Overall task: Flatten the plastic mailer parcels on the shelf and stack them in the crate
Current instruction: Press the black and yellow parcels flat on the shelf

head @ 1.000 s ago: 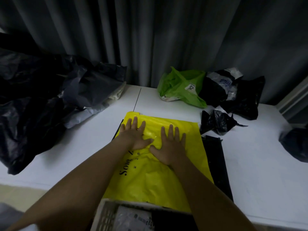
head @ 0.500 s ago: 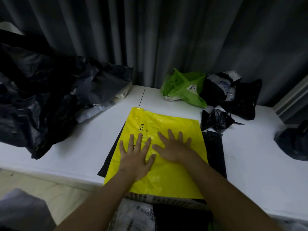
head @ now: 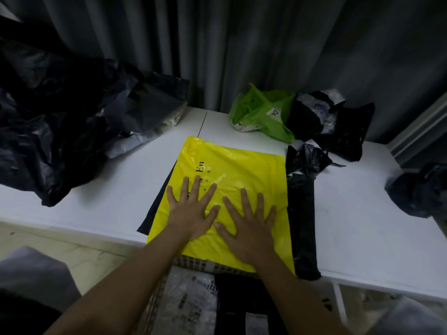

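A yellow plastic mailer (head: pixel 244 165) with black print lies flat on the white shelf (head: pixel 96 204), on top of a flat black mailer (head: pixel 302 218). Its near edge hangs over the shelf's front. My left hand (head: pixel 191 211) and my right hand (head: pixel 246 228) both press palm-down on its near half, fingers spread. Below the shelf edge stands the crate (head: pixel 193 264), holding a clear-wrapped parcel (head: pixel 188 301) and a black one (head: pixel 239 301).
A big heap of black and grey mailers (head: pixel 60 131) fills the left of the shelf. A green mailer (head: pixel 261 114) and crumpled black ones (head: pixel 333 126) lie at the back right. Another black parcel (head: pixel 418 192) sits at the right edge. Grey curtains hang behind.
Both hands slid toward me along the yellow mailer, from its far half to its near half. The printed lettering once under my left hand now shows.
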A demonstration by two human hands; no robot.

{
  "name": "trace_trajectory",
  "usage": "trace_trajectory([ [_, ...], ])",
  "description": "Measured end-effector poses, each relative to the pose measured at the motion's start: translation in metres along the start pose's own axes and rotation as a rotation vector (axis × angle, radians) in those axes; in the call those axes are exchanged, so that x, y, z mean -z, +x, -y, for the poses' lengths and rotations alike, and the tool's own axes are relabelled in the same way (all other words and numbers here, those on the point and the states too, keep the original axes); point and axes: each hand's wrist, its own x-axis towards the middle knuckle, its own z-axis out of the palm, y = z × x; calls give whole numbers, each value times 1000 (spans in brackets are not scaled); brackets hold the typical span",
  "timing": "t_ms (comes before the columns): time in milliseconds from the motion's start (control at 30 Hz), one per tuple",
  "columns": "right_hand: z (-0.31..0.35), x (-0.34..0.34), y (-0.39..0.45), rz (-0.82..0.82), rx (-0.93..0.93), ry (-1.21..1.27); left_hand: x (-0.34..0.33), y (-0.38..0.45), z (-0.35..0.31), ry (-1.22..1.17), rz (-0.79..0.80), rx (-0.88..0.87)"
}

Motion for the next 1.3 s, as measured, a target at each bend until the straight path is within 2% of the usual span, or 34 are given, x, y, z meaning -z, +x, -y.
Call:
trace_trajectory([
  [200, 3, 10, 1, 66, -3, 31, 12, 0, -1, -57, 85, 11],
  [267, 4, 23, 3, 75, 6, 27, 24, 1, -1, -193, 83, 125],
  [300, 9, 33, 1, 5, 31, 41, 31, -1, 0, -261, 22, 216],
  [367, 17, 45, -10, -242, 119, 95, 47, -5, 7, -303, -105, 345],
  [400, 19, 46, -18, -313, 178, 115, 53, -7, 11, -314, -109, 375],
  [467, 24, 47, -35, -182, 273, 115, 62, -10, 19, -371, -59, 408],
  [533, 23, 40, -45, -65, 356, -81, 68, -14, 25, -428, -16, 444],
  [600, 26, 36, -49, -16, 350, -268, 73, -20, 28, -387, 33, 457],
  [700, 30, 40, -46, -91, 477, -211, 71, -25, 36, -375, 144, 379],
  [767, 33, 55, -44, -155, 532, -120, 73, -27, 47, -464, 145, 304],
  [900, 26, 99, -30, -511, 544, -44, 93, -35, 71, -598, 16, 145],
  [967, 21, 125, -23, -688, 489, 74, 101, -38, 80, -475, 21, 19],
  [1033, 15, 148, -18, -783, 488, 222, 109, -42, 80, -355, 33, -61],
  [1067, 15, 159, -18, -799, 512, 275, 116, -45, 74, -349, -7, -84],
  [1133, 14, 176, -19, -811, 492, 322, 129, -53, 59, -309, -196, -146],
  [1233, 5, 192, -25, -911, 284, 226, 140, -66, 40, -166, -489, -314],
  [1300, -16, 191, -29, -893, 201, 203, 139, -72, 32, 13, -579, -418],
])
